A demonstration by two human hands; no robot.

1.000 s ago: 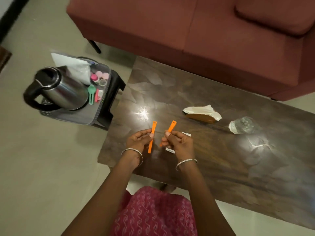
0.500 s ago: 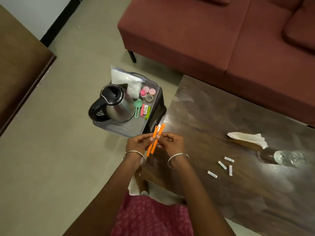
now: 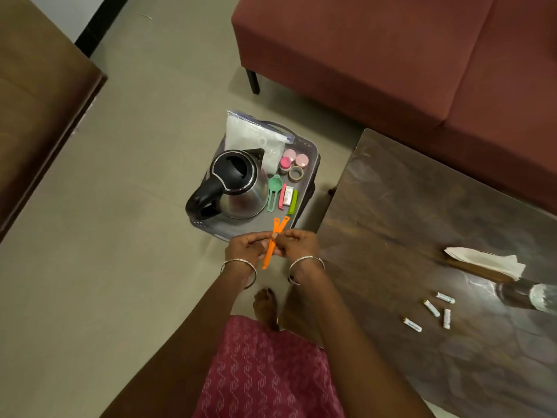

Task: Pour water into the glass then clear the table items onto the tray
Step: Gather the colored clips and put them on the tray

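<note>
A grey tray [image 3: 310,164] sits on a low stand on the floor, left of the dark wooden table [image 3: 407,212]. On the tray a steel kettle [image 3: 238,185] with a black handle stands at the left, a clear plastic bag [image 3: 256,135] lies at the far side, and to the right of the kettle are small pink-lidded pots [image 3: 294,158], a green scoop [image 3: 273,191] and pink and green clips [image 3: 287,200].

Just near of the tray, above its near edge, the left hand [image 3: 245,245] and right hand [image 3: 298,244] meet, each pinching two orange clips [image 3: 272,242] that cross between the fingers.

On the table to the right lie a white tissue [image 3: 485,260], four small white sachets [image 3: 431,309] and, at the frame's right edge, the glass [image 3: 539,297], only partly visible.
</note>
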